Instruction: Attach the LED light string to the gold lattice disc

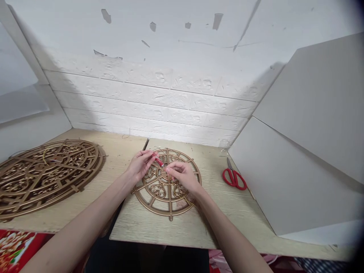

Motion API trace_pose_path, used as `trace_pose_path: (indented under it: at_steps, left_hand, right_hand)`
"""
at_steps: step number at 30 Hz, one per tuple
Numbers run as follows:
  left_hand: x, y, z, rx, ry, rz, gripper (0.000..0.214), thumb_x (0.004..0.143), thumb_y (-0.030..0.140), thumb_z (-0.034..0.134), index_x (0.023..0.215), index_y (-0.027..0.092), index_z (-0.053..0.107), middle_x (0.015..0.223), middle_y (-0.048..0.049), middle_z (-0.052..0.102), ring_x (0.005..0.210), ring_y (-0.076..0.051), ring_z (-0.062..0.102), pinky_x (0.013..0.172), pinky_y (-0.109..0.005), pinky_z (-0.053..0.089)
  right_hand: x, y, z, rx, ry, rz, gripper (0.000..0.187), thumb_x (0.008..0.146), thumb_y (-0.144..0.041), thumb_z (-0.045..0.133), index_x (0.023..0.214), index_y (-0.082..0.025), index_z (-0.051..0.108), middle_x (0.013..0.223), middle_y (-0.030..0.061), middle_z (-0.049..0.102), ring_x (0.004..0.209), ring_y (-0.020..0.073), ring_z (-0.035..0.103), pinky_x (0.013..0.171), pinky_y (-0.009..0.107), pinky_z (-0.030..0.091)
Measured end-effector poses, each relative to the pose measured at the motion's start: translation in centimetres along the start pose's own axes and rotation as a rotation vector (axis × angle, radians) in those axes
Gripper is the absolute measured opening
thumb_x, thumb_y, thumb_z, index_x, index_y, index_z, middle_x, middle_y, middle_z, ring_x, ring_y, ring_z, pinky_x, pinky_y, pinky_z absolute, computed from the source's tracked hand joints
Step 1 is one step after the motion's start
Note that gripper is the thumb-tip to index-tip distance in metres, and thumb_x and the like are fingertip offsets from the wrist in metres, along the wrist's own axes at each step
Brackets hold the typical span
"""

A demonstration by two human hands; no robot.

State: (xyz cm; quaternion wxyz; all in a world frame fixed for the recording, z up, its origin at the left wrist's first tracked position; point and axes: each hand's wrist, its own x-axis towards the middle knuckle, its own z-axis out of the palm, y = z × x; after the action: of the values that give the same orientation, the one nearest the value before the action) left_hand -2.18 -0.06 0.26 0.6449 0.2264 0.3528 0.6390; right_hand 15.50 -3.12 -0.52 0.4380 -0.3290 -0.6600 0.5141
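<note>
A round gold openwork panel with scroll ornaments lies flat on the table below both hands. Above its upper part, my left hand is closed around a small red tube with a silvery end, held at a slant. Close to that silvery end, the thumb and fingers of my right hand are pinched together over the panel's middle. What they hold, if anything, is too small to make out. A thin yellow thread runs across the panel below my right hand.
Similar gold panels lie stacked on the left. Red-handled scissors rest on the right, beside a white board. A white brick-patterned wall closes off the back of the pale wooden table.
</note>
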Motion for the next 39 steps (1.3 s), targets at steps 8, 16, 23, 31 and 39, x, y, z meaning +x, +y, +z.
trace_pose_path:
  at_steps: [8,16,23,31,39]
  left_hand:
    - [-0.2,-0.2,0.0,0.034,-0.004,0.040,0.012,0.076,-0.001,0.057,0.069,0.008,0.057,0.074,-0.0110,0.068,0.069,-0.014,0.068,0.061,-0.016,0.055]
    - [0.1,-0.9,-0.2,0.007,0.010,0.024,0.012,0.076,-0.002,0.057,0.068,0.007,0.059,0.073,-0.0104,0.068,0.069,-0.013,0.068,0.063,-0.016,0.056]
    - [0.0,-1.1,-0.3,0.018,0.001,0.017,0.014,0.076,-0.001,0.057,0.067,0.008,0.061,0.073,-0.0104,0.068,0.067,-0.012,0.067,0.063,-0.015,0.055]
    - [-0.5,-1.1,0.0,0.052,-0.001,0.044,0.012,0.075,-0.001,0.058,0.069,0.010,0.056,0.073,-0.0092,0.067,0.066,-0.012,0.067,0.060,-0.016,0.055]
    - [-0.8,-1.6,0.3,0.044,-0.006,0.085,0.015,0.071,0.002,0.064,0.070,0.012,0.053,0.075,-0.0071,0.067,0.070,-0.013,0.067,0.062,-0.018,0.054]
  right_hand:
    - [-0.1,0.4,0.1,-0.168,0.035,-0.021,0.025,0.081,-0.038,0.063,0.073,-0.014,0.061,0.063,0.0009,0.060,0.056,0.0110,0.054,0.053,0.022,0.040]
    - [-0.1,0.3,0.1,-0.143,0.050,-0.068,0.019,0.081,-0.033,0.064,0.086,-0.016,0.061,0.067,-0.0004,0.059,0.057,0.0100,0.053,0.052,0.021,0.040]
    - [-0.2,0.3,0.3,-0.086,-0.003,-0.084,0.023,0.082,-0.029,0.063,0.102,-0.019,0.059,0.070,-0.0013,0.061,0.052,0.0087,0.053,0.051,0.021,0.043]
    - [-0.1,1.0,0.2,-0.044,-0.106,-0.104,0.031,0.085,-0.037,0.059,0.109,-0.018,0.065,0.096,0.0083,0.069,0.077,0.0177,0.067,0.055,0.024,0.050]
    - [-0.6,0.6,-0.3,-0.128,-0.080,-0.137,0.029,0.085,-0.040,0.060,0.105,-0.020,0.068,0.101,0.0077,0.070,0.094,0.0213,0.066,0.083,0.036,0.053]
